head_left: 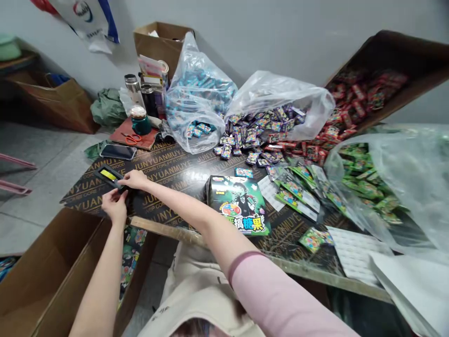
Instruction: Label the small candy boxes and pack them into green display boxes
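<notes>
Fingertips (121, 181) drawn close together, a worker's right hand (135, 179) pinches the near end of a black case (111, 179) from above while the left hand (115, 206) grips the same end from below, at the left corner of a patterned table (168, 199). Anything finer between the fingers is too small to tell. Careful work here likely calls for the left hand to steady the case while the right applies light, even pressure, keeping it above the tabletop and away from the edge, where an open carton (38, 262) stands below. The case looks flat, narrow and dark, with a bright yellow strip (107, 174) along its face; it lies angled just beside a phone (118, 151).
</notes>
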A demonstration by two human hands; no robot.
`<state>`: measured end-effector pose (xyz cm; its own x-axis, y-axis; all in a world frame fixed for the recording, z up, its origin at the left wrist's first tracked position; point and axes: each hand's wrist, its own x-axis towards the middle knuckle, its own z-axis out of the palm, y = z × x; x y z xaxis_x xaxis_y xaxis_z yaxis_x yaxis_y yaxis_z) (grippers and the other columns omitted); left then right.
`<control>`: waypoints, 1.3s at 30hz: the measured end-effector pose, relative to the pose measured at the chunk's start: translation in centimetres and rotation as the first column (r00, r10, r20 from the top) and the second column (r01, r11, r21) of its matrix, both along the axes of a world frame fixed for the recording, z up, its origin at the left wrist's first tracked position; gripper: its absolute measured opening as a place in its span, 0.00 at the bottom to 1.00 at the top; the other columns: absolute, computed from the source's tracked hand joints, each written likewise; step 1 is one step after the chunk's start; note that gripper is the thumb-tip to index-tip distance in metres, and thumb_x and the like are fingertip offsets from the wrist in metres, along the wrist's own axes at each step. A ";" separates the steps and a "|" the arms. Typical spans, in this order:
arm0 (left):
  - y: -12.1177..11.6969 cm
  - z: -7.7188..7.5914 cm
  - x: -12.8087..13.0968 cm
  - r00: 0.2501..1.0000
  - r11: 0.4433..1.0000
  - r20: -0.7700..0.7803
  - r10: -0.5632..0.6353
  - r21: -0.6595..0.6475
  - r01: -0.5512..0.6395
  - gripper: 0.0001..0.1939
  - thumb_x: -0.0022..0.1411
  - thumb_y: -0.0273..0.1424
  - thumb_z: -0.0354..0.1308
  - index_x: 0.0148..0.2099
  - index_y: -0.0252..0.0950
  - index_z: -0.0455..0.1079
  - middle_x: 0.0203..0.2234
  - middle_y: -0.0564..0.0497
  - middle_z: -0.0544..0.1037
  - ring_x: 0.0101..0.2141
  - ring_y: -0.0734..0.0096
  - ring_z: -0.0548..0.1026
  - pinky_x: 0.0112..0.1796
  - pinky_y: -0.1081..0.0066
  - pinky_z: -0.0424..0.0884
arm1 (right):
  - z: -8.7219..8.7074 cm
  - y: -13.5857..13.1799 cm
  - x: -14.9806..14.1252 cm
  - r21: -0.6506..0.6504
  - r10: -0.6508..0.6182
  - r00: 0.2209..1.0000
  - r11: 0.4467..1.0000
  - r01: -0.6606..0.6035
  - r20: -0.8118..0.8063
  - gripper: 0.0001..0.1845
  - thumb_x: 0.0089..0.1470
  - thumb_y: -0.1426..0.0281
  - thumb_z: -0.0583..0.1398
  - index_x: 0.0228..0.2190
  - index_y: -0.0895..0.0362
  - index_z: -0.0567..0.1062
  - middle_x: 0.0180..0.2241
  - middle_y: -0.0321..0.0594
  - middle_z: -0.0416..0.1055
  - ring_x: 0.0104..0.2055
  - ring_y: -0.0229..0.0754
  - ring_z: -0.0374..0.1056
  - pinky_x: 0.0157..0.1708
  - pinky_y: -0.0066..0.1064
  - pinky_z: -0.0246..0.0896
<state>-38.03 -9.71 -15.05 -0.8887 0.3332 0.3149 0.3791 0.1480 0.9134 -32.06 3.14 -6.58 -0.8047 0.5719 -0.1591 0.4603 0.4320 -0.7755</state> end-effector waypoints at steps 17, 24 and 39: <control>0.2 0.9 0.7 0.999 0.999 0.039 -0.001 0.032 -0.001 0.12 0.46 0.29 0.64 0.37 0.33 0.73 0.27 0.54 0.70 0.27 0.74 0.68 0.32 0.72 0.67 | -0.5 -6.6 3.2 -0.204 -0.400 0.883 0.912 0.357 -0.245 0.11 0.50 0.69 0.55 0.21 0.55 0.76 0.28 0.34 0.72 0.36 0.39 0.66 0.38 0.27 0.57; -0.2 0.4 0.1 0.999 0.999 0.038 -0.021 0.027 0.020 0.15 0.45 0.25 0.66 0.39 0.35 0.73 0.29 0.53 0.71 0.27 0.75 0.70 0.31 0.73 0.70 | -3.8 -7.3 5.0 -0.135 -0.382 0.903 0.923 0.361 -0.198 0.09 0.49 0.71 0.57 0.19 0.56 0.71 0.31 0.40 0.70 0.40 0.43 0.63 0.44 0.33 0.56; -0.8 4.4 4.0 0.918 0.993 0.393 0.061 0.071 -0.096 0.23 0.47 0.25 0.62 0.46 0.36 0.61 0.31 0.55 0.68 0.32 0.76 0.72 0.40 0.70 0.69 | 3.5 -10.9 25.8 0.198 -0.334 0.709 0.808 0.554 -0.621 0.08 0.57 0.64 0.58 0.37 0.52 0.75 0.51 0.43 0.64 0.53 0.43 0.62 0.56 0.37 0.55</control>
<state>-34.01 -10.54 -10.65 -0.9691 0.2440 -0.0364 -0.0184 0.0756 0.9970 -6.30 -7.81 -3.08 -0.3228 0.8081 0.4927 0.2280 0.5716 -0.7882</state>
